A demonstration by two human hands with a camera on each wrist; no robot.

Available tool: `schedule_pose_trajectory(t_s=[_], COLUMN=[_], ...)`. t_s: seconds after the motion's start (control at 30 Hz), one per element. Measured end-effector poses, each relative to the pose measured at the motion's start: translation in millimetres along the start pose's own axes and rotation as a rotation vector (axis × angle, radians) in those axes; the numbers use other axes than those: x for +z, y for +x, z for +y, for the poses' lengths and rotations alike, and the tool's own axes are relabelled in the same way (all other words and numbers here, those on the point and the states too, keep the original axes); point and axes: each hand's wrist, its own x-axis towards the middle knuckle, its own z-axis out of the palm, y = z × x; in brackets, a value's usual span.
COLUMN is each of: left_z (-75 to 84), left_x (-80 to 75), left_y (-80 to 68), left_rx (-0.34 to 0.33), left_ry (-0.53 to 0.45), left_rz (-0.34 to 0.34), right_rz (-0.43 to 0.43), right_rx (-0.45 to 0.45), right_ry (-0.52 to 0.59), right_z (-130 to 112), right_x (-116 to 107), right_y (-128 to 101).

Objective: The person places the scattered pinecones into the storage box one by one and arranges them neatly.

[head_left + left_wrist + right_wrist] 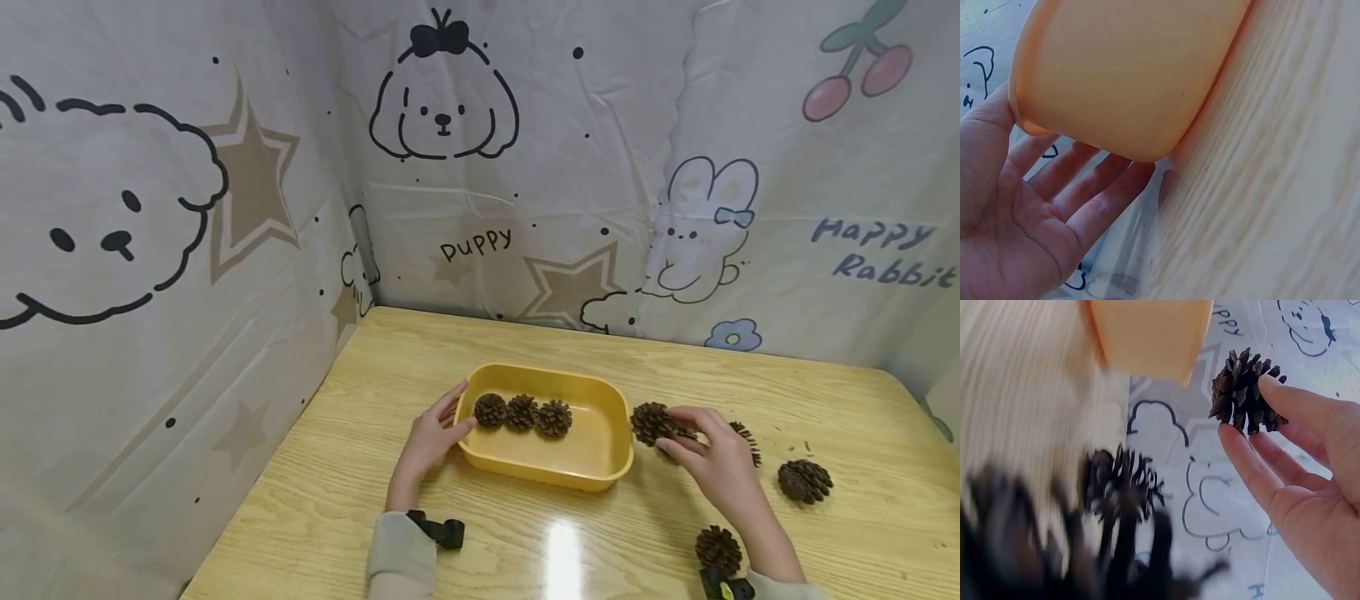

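Note:
A row of three pine cones (522, 412) lies inside the yellow plastic tub (600, 477), toward its left end. My left hand (431, 437) grips the tub's left end, thumb at the rim and fingers along the outer wall. In the left wrist view those fingers (1107, 209) reach behind the tub wall (1122, 75). Just beyond the tub's right end, my right hand (712, 454) pinches a pine cone (652, 423) between thumb and fingers. The right wrist view shows this pine cone (1244, 394) held above the table, beside the tub (1150, 337).
Right of the tub, a pine cone (745, 442) lies partly hidden behind my right hand. Another pine cone (805, 481) sits farther right, and one more (718, 550) is near my right wrist. Small brown flakes dot the wooden table (862, 425). Printed cloth (555, 192) walls the back and left.

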Motion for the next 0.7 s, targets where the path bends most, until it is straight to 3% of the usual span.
schedule_pose_trajectory(t_s=[0.2,0.47,0.7], left_z=[-1.0,-1.2,0.2], left_x=[0.2,0.1,-0.9], left_y=[0.8,0.7,-0.7], left_rx=[0.004,-0.006,0.001], left_ry=[0.0,0.01,0.016], left_rz=[0.0,0.001,-0.001], right_rz=[-0.017,-0.101,-0.113], right_rx=[-0.055,-0.079,-0.176], right_ry=[0.02,0.057,-0.09], right_z=[-8.9,-21.2,-28.1], right_x=[15.5,36.0,49.1], right_y=[10.0,22.5,30.4])
